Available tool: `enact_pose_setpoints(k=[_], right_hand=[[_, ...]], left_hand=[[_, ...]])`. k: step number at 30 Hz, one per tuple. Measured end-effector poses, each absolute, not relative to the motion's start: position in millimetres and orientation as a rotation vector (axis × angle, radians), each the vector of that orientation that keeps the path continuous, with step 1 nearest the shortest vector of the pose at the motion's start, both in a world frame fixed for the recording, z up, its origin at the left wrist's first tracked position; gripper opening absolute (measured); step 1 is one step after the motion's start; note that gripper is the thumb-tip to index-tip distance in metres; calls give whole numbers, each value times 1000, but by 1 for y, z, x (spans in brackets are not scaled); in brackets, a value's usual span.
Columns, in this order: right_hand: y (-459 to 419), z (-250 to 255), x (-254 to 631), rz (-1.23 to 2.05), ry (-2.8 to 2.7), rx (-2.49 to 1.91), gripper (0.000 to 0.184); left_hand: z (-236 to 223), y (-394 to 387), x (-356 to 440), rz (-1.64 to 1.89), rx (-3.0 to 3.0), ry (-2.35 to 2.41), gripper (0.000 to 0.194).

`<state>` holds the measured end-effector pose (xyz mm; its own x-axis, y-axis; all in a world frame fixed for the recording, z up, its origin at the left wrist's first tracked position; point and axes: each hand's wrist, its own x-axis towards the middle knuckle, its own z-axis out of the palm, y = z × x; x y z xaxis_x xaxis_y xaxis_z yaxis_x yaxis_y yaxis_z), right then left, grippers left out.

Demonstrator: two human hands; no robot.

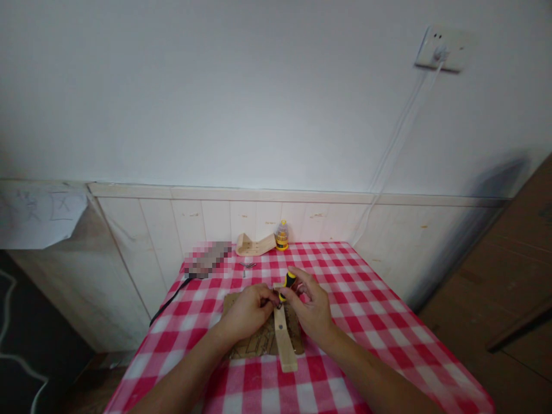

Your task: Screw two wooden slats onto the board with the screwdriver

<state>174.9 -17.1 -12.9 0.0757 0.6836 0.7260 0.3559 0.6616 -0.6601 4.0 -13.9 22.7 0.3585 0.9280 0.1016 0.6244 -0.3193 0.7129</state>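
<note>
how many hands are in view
2: the left hand, with its fingertips at the wooden strip, and the right hand, opposite it, holding a yellow-and-black tool.

1. The right hand [314, 309] grips a yellow-and-black tool [290, 280], which stands tilted over a pale wooden bar [285, 348]; the left hand [249, 309] has its fingertips close to the lower end of this tool, and what they pinch is hidden.
2. The bar lies partly over a brown board [259, 344]; both are on the red-and-white checked cloth [362, 305].
3. Farther back, small metal pieces [247, 265] lie loose; behind them is a bent wooden piece [255, 248], just beside a yellow-capped bottle [282, 237].
</note>
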Motion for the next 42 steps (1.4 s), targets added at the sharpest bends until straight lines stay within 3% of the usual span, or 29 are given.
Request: enact_pose_setpoints(k=[9, 42], right_hand=[[-20, -15, 180, 314, -1629, -836, 42], [-37, -14, 181, 412, -1674, -781, 36]], left_hand=[[22, -15, 3, 700, 2059, 1314, 25], [20, -13, 3, 722, 2011, 1250, 29]])
